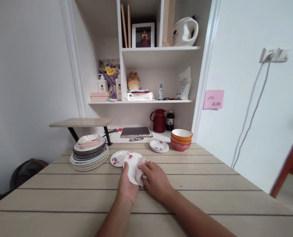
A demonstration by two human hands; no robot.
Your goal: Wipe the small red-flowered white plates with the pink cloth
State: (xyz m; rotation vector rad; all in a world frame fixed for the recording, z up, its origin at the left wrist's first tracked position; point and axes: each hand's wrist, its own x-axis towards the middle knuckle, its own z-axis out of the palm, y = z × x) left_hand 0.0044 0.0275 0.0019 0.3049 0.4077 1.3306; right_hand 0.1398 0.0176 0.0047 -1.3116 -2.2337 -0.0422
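Note:
A small white plate (pixel 131 166) with a red flower is tilted up above the table, gripped at its lower left by my left hand (pixel 128 184), thumb on its face. My right hand (pixel 156 177) is closed on a pale pinkish cloth (pixel 141 171) pressed against the plate's right side. Just behind, another flowered plate (pixel 117 160) lies flat on the table, partly covered by the held one. To the right and farther back sits a short stack of matching small plates (pixel 159 145).
A tall stack of plates (pixel 89 158) with small dishes on top stands at left, beside a raised wooden stand (pixel 81 122). Orange and red bowls (pixel 181 140) are stacked at back right. Behind are a laptop (pixel 136 131), glasses (pixel 136 139), a red jug (pixel 158 121) and a dark bottle (pixel 170 121).

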